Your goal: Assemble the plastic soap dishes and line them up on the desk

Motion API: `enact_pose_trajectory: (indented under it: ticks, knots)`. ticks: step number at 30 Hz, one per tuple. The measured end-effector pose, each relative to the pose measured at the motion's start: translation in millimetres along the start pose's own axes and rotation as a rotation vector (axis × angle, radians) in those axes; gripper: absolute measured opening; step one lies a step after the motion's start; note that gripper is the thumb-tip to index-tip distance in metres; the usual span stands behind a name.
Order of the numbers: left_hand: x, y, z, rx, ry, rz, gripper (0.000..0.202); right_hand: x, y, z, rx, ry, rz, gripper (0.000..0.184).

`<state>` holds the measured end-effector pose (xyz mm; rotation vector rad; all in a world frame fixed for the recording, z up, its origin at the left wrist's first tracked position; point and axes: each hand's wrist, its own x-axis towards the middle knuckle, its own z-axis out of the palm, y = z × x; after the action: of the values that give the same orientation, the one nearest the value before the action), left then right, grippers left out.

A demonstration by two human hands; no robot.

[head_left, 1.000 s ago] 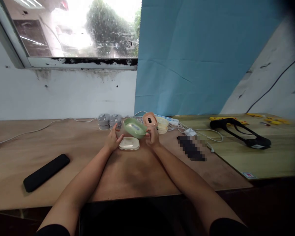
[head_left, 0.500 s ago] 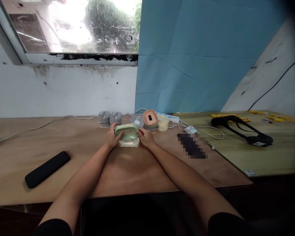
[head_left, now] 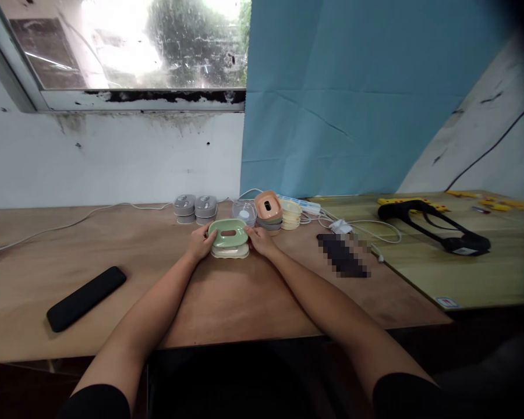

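A shallow green oval plastic dish [head_left: 229, 240] with a slot through its middle is held at both ends, over a cream-coloured dish with a wavy edge [head_left: 230, 253]. My left hand [head_left: 201, 241] grips its left end, thumb on the rim. At the opposite end my right hand [head_left: 261, 240] closes on the rim. Whether the green dish rests on the cream one I cannot tell. Just behind stand a clear plastic container [head_left: 244, 213] and an orange slotted dish [head_left: 268, 205] on top of a stack.
Two grey lidded containers [head_left: 184, 208] stand near the wall. Right of the orange dish is a pale yellow stack [head_left: 291, 216], with white cables [head_left: 362, 224] beyond. A black oblong case [head_left: 86, 298] lies at left, a black frame-like object [head_left: 436, 228] at right.
The green dish has tipped from a steep slant with its hollow underside showing to a flatter pose, slotted face up. Both hands have kept hold of its ends.
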<state>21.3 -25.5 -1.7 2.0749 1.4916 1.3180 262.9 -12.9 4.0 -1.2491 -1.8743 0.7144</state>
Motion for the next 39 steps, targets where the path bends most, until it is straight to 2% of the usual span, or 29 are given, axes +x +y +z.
enact_pose_trajectory:
  ticks: [3, 7, 15, 19, 25, 30, 39]
  knots:
    - [0.4, -1.2, 0.7, 0.050, -0.011, -0.015, 0.044, 0.1, 1.2, -0.8, 0.010, -0.016, -0.003, 0.065]
    - [2.3, -3.1, 2.5, 0.119, -0.090, -0.053, 0.039, 2.2, 4.2, -4.6, 0.012, -0.124, 0.064, 0.068]
    - [2.2, 0.2, 3.9, 0.139, -0.160, 0.007, 0.036, 4.9, 8.5, -16.1, -0.023, -0.246, 0.137, 0.067]
    - [2.3, 0.3, 3.0, 0.118, -0.180, 0.016, 0.038, 4.5, 6.8, -18.1, 0.009, -0.323, 0.158, 0.064]
    - [2.1, -7.5, 6.8, 0.123, -0.190, 0.030, 0.049, 6.2, 5.2, -15.4, -0.041, -0.390, 0.279, 0.057]
    - [1.0, -6.2, 7.7, 0.247, -0.288, -0.011, 0.054, 5.3, 6.1, -11.8, -0.154, -0.368, 0.182, 0.043]
    - [4.1, -4.5, 4.9, 0.331, -0.298, -0.084, 0.048, 3.0, 0.4, -9.9, -0.388, -0.281, 0.005, 0.048]
